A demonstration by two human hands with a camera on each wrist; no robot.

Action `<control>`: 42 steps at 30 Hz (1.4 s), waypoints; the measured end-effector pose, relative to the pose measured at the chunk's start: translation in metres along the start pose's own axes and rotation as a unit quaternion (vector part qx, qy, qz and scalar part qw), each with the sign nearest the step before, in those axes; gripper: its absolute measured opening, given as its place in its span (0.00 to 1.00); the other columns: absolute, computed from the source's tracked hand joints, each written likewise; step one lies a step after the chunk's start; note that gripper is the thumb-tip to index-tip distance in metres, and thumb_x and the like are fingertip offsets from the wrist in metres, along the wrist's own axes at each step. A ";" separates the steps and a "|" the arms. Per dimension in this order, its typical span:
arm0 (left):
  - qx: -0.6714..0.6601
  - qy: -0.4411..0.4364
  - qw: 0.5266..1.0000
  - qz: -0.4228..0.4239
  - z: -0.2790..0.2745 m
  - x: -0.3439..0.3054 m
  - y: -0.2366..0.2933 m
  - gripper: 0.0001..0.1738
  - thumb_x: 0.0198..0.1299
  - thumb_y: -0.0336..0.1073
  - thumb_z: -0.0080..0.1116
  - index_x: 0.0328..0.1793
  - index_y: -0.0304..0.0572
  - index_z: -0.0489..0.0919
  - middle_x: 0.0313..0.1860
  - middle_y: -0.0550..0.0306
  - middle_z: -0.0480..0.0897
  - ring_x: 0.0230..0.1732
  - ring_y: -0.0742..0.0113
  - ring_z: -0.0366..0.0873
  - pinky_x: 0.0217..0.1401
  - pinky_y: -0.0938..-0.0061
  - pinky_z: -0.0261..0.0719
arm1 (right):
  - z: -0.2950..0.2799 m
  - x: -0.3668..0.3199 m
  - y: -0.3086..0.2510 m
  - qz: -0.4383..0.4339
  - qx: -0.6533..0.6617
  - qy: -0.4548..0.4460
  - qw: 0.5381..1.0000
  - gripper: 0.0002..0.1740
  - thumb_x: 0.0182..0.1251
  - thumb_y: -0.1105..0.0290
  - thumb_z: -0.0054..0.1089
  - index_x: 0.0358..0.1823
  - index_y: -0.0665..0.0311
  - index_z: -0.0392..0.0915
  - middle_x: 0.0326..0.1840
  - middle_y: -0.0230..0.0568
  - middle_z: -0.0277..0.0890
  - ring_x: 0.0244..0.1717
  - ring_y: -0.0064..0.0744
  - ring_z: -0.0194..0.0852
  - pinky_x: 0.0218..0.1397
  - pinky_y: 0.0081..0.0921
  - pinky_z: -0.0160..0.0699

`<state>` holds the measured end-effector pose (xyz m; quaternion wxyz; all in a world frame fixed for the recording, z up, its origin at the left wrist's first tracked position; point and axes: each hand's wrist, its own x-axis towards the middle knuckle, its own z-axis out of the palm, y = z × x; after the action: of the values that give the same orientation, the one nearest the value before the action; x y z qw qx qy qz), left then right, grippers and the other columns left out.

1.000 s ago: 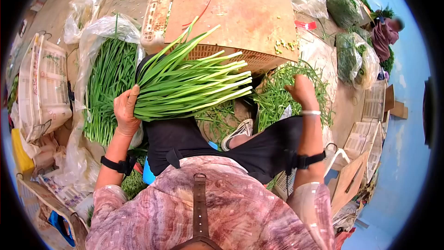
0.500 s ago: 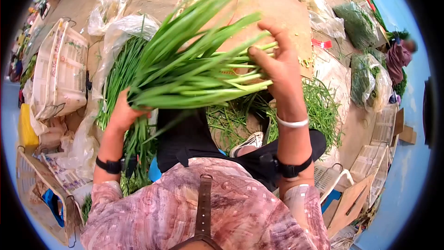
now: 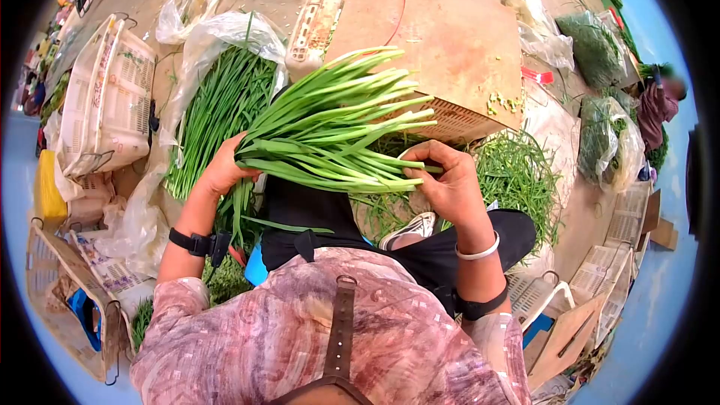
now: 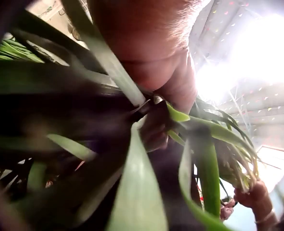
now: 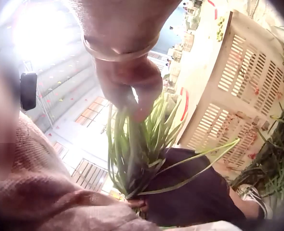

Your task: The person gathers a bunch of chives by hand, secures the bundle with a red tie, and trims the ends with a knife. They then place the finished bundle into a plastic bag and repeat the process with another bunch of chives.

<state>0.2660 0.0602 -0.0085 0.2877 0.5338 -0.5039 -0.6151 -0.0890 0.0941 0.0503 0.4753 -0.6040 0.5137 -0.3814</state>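
Note:
My left hand (image 3: 225,168) grips a bunch of garlic chives (image 3: 330,124) round its leafy end, over the lap. The pale stem ends fan out toward the right. With thumb and forefinger my right hand (image 3: 454,186) pinches a stem end at the lower right of the fan. Long flat leaves (image 4: 137,187) hang below the left hand in the left wrist view, hiding part of its fingers. One bent stalk (image 5: 195,178) sticks out from the bunch in the right wrist view.
A plastic bag (image 3: 255,30) of more chives (image 3: 225,109) stands at the left. In front is a board (image 3: 442,22) on an upturned crate (image 5: 214,125). Loose green trimmings (image 3: 517,180) lie by the right knee. White crates (image 3: 112,97) flank the left; another person (image 3: 658,112) is far right.
The right hand was away from the bunch, then came to the stem ends with its fingers spread, and now pinches a stem. The bunch rose, then came lower again, in the left hand throughout.

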 end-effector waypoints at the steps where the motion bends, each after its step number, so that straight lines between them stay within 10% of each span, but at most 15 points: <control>1: 0.000 0.000 1.000 0.001 0.000 0.001 0.002 0.23 0.40 0.22 0.62 0.48 0.36 0.74 0.31 0.59 0.78 0.25 0.72 0.75 0.25 0.77 0.74 | -0.003 0.001 0.003 -0.013 -0.037 -0.010 0.999 0.06 0.56 0.81 0.58 0.37 0.71 0.77 0.27 0.38 0.78 0.30 0.20 0.75 0.35 0.19 0.76; 10: 0.114 -0.058 0.992 -0.002 -0.001 0.004 0.017 0.19 0.45 0.25 0.61 0.46 0.36 0.72 0.27 0.60 0.77 0.22 0.72 0.72 0.26 0.76 0.72 | -0.033 0.043 0.022 0.070 0.004 0.067 0.995 0.04 0.56 0.78 0.61 0.32 0.69 0.75 0.20 0.29 0.73 0.16 0.15 0.64 0.18 0.15 0.63; 14: 0.066 -0.092 0.993 -0.019 -0.007 0.009 0.007 0.15 0.42 0.26 0.63 0.39 0.35 0.75 0.23 0.60 0.76 0.21 0.72 0.71 0.25 0.76 0.70 | -0.035 0.072 0.019 0.061 0.231 0.128 0.963 0.05 0.59 0.77 0.60 0.35 0.71 0.76 0.21 0.33 0.73 0.15 0.16 0.64 0.18 0.11 0.62; 20: -0.091 -0.180 0.977 -0.075 -0.014 0.015 0.002 0.20 0.38 0.28 0.68 0.40 0.32 0.75 0.20 0.57 0.74 0.16 0.70 0.69 0.20 0.77 0.68 | -0.030 0.113 0.057 0.136 0.327 0.062 0.933 0.25 0.64 0.70 0.57 0.58 0.75 0.61 0.49 0.51 0.73 0.37 0.34 0.79 0.38 0.23 0.84; 25: -0.105 -0.225 0.965 -0.090 -0.016 0.018 0.011 0.23 0.39 0.32 0.69 0.43 0.31 0.75 0.20 0.54 0.74 0.16 0.70 0.68 0.17 0.78 0.66 | 0.027 0.154 0.055 0.074 0.409 0.008 0.910 0.15 0.63 0.75 0.54 0.52 0.64 0.69 0.33 0.33 0.73 0.21 0.19 0.65 0.26 0.12 0.68; 31: -0.371 -0.272 0.874 -0.159 -0.002 -0.032 0.022 0.26 0.39 0.26 0.65 0.49 0.31 0.71 0.23 0.50 0.72 0.14 0.72 0.63 0.16 0.78 0.59 | 0.007 0.117 -0.041 0.003 0.219 0.087 0.972 0.16 0.57 0.79 0.58 0.47 0.76 0.68 0.33 0.46 0.77 0.26 0.30 0.78 0.25 0.20 0.80; 35: -0.387 -0.283 0.863 -0.160 0.010 -0.032 -0.006 0.25 0.41 0.22 0.62 0.50 0.30 0.70 0.27 0.48 0.73 0.16 0.72 0.64 0.19 0.76 0.61 | 0.002 0.116 0.007 0.115 0.105 0.037 0.987 0.20 0.57 0.74 0.58 0.50 0.77 0.69 0.27 0.41 0.76 0.18 0.18 0.67 0.15 0.14 0.58; 38: -0.396 -0.290 0.857 -0.157 0.017 -0.034 -0.013 0.24 0.43 0.24 0.62 0.49 0.28 0.70 0.26 0.48 0.73 0.16 0.72 0.65 0.19 0.76 0.60 | 0.002 0.109 0.025 0.115 0.111 0.056 0.986 0.23 0.57 0.71 0.60 0.54 0.72 0.69 0.26 0.38 0.74 0.17 0.16 0.65 0.15 0.13 0.59; 42: -0.406 -0.264 0.860 -0.163 0.021 -0.034 -0.011 0.25 0.42 0.23 0.62 0.49 0.28 0.70 0.25 0.48 0.74 0.14 0.71 0.65 0.18 0.76 0.59 | -0.010 0.111 0.024 -0.006 -0.214 0.138 0.967 0.28 0.56 0.71 0.62 0.57 0.73 0.66 0.32 0.48 0.78 0.25 0.31 0.76 0.28 0.21 0.72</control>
<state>0.2572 0.1008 -0.0083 0.2301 0.2619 -0.1724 -0.9213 -0.0843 -0.0176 0.0265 0.2572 -0.6360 0.6405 -0.3450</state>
